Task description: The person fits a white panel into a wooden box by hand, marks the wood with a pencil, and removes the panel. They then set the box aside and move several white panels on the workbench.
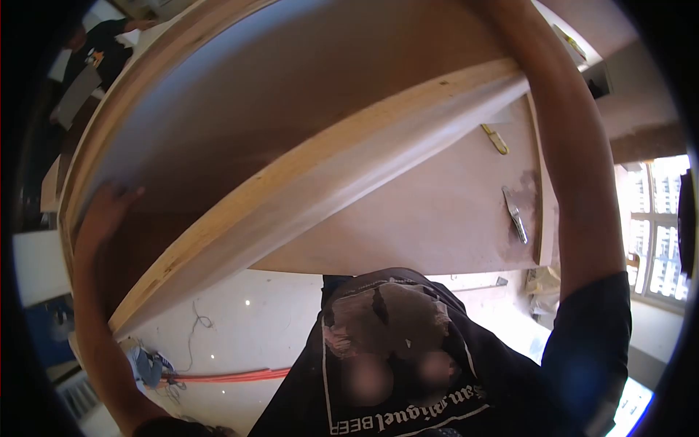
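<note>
A large wooden panel (291, 80) with a raised pale timber rim (328, 149) is tilted over a flat brown board (408, 218). At the panel's left end, my left hand (109, 207) grips it near the side rail, with a finger or thumb showing against the inner face; the rest of the grip is blurred. My right arm reaches up past the panel's right end, and its hand lies beyond the top of the view. On the board below lie a putty knife (515, 215) and a yellow-handled tool (495, 139).
Another person (102, 54) stands at the far left. Orange-red tubes (226, 376), a cable (196, 320) and a shoe (164, 360) are on the pale floor. A bright window (659, 226) is at the right. Another yellow tool (571, 42) lies at the upper right.
</note>
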Available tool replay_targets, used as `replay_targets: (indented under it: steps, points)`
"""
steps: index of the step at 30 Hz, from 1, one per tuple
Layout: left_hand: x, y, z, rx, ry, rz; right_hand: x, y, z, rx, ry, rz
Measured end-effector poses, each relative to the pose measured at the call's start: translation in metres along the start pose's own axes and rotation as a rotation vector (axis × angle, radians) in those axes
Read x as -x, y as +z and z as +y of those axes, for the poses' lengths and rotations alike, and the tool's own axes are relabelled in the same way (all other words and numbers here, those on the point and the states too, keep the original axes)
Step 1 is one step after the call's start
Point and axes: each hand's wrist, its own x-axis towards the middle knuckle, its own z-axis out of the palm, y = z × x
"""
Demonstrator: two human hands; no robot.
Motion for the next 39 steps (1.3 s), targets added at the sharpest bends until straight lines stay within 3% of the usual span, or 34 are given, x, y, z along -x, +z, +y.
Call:
replay_targets:
  steps: [2, 5, 8, 11, 14, 20, 25, 27, 29, 31, 33, 35, 36, 38, 39]
  points:
    - [0.002, -0.012, 0.015, 0.085, -0.065, -0.067, -0.006, -0.003, -0.011, -0.058, -0.079, -0.114]
    - [0.005, -0.025, 0.028, -0.036, -0.102, -0.13, -0.011, 0.002, -0.002, 0.001, -0.095, -0.233]
    - [0.004, -0.017, 0.01, -0.091, 0.038, -0.085, -0.034, 0.042, 0.066, 0.019, -0.243, -0.263]
    - [0.0, -0.011, -0.005, -0.338, 0.235, -0.175, -0.026, 0.044, 0.066, -0.03, -0.323, -0.17]
    - [0.002, -0.025, 0.02, -0.064, -0.133, -0.181, -0.019, 0.034, 0.047, -0.107, -0.286, -0.161]
    - [0.003, -0.025, 0.022, -0.126, -0.143, -0.228, -0.014, 0.027, 0.026, -0.081, -0.267, -0.277]
    - [0.002, -0.034, 0.033, -0.088, -0.186, -0.291, -0.016, 0.058, 0.079, -0.238, -0.104, -0.27]
    - [0.001, -0.033, 0.034, -0.071, -0.206, -0.312, -0.015, 0.064, 0.08, -0.068, -0.586, -0.003]
    - [-0.002, -0.029, 0.033, -0.061, -0.21, -0.323, -0.011, 0.061, 0.083, -0.104, -0.481, -0.049]
    - [-0.003, -0.021, 0.028, -0.091, -0.171, -0.294, -0.007, 0.045, 0.067, -0.334, 0.221, -0.394]
    - [-0.002, -0.017, 0.021, -0.07, -0.113, -0.241, -0.007, 0.029, 0.012, -0.161, 0.134, -0.342]
    - [0.001, -0.012, 0.017, -0.015, -0.036, -0.152, -0.004, 0.024, 0.011, -0.026, -0.017, -0.219]
    - [0.003, -0.011, 0.017, -0.001, -0.012, -0.097, -0.01, 0.011, -0.002, 0.022, 0.049, -0.358]
    - [-0.002, -0.022, 0.03, -0.039, -0.174, -0.224, -0.01, 0.015, 0.003, 0.065, 0.075, -0.291]
    - [-0.003, -0.018, 0.027, -0.009, -0.159, -0.211, -0.009, 0.016, 0.004, 0.062, 0.069, -0.272]
